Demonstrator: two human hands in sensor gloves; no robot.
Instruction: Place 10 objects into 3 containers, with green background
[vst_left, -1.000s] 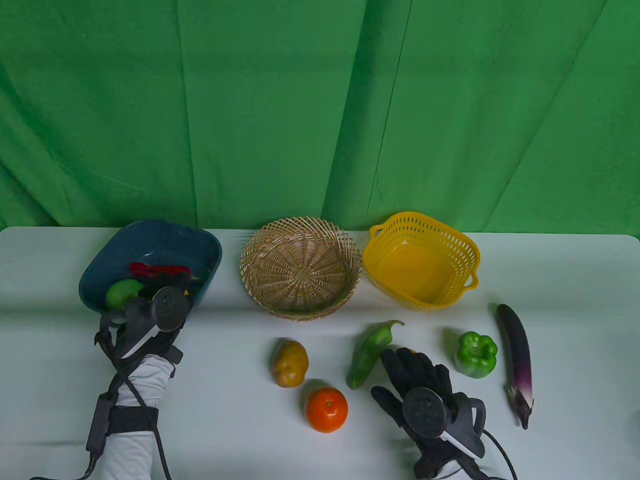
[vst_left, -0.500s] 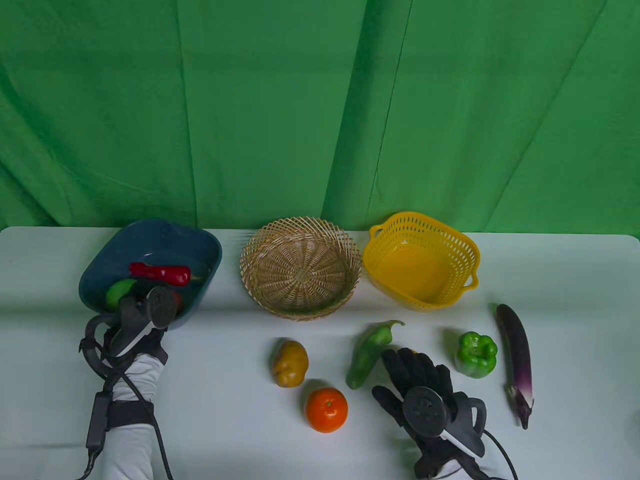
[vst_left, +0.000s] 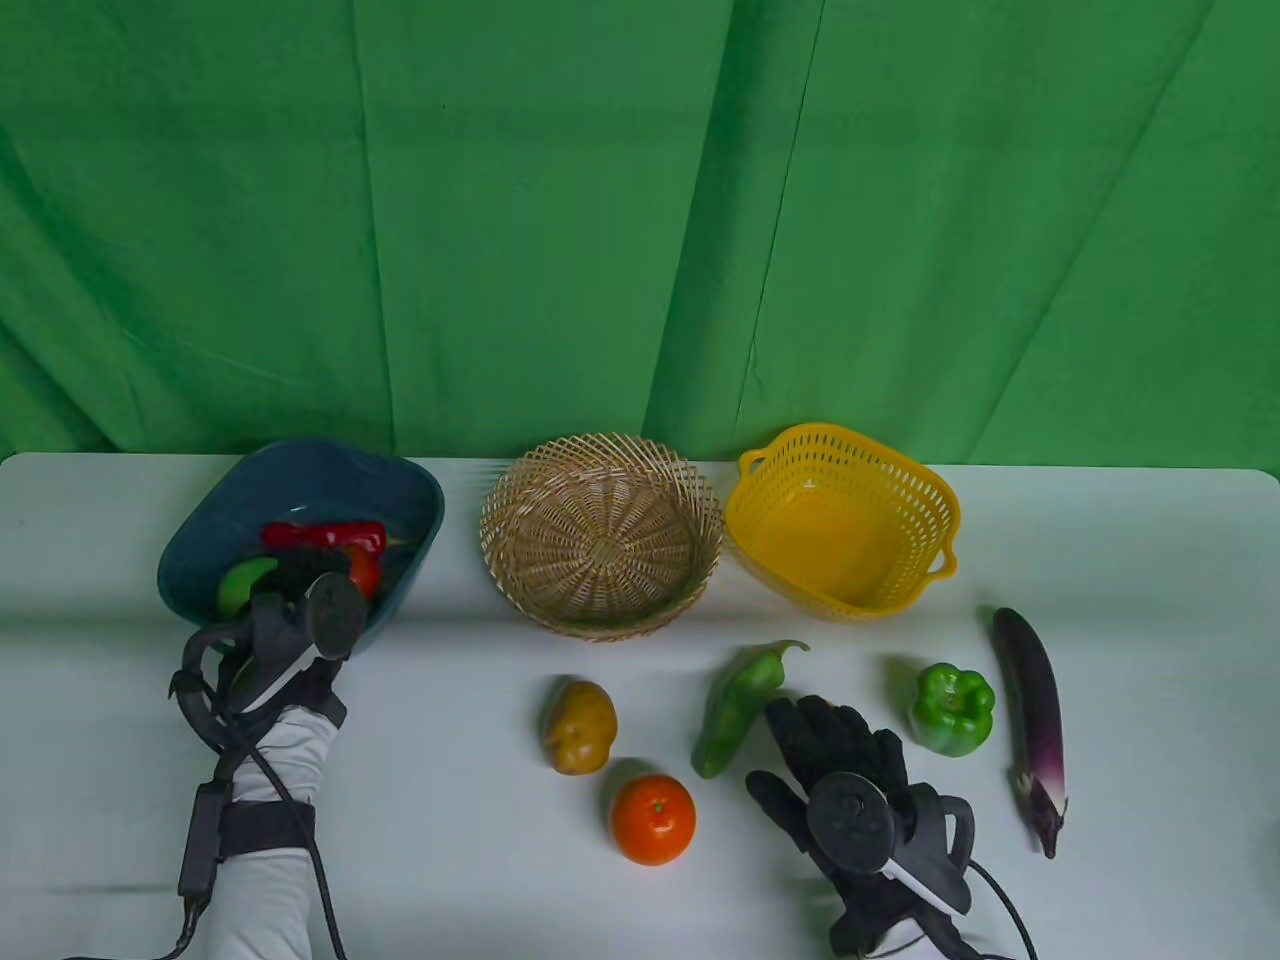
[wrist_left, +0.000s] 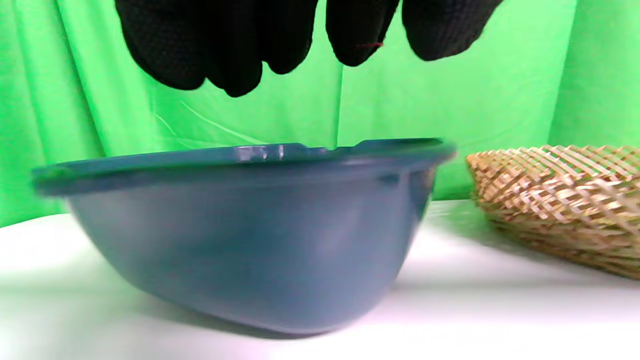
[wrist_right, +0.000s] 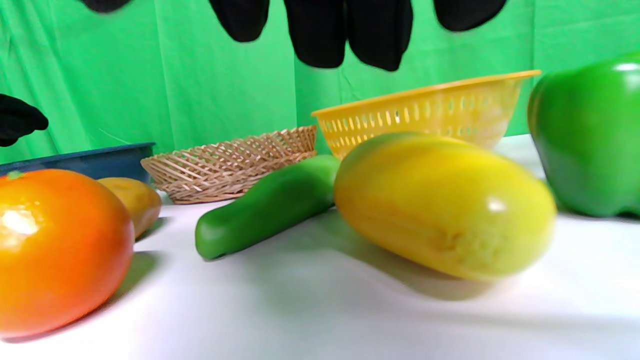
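Observation:
My left hand (vst_left: 300, 578) hangs open and empty over the front rim of the blue bowl (vst_left: 205, 525). Its fingers (wrist_left: 230, 60) show above the bowl (wrist_left: 250, 235) in the left wrist view. The bowl holds a red chili (vst_left: 322, 534), a green fruit (vst_left: 240, 583) and a small red item (vst_left: 362, 570). My right hand (vst_left: 835, 725) is open above a yellow fruit (wrist_right: 440, 205), which it hides in the table view. On the table lie a potato (vst_left: 579, 726), an orange (vst_left: 653, 818), a green chili (vst_left: 738, 702), a bell pepper (vst_left: 952, 708) and an eggplant (vst_left: 1032, 715).
A wicker basket (vst_left: 600, 535) stands mid-back with nothing in it. A yellow plastic basket (vst_left: 842, 518), also with nothing in it, stands to its right. A green cloth hangs behind the white table (vst_left: 450, 800).
My left hand has drawn back a little to the left at the bowl's front rim. The red chili has shifted and a small red item now shows. My right hand has barely moved.

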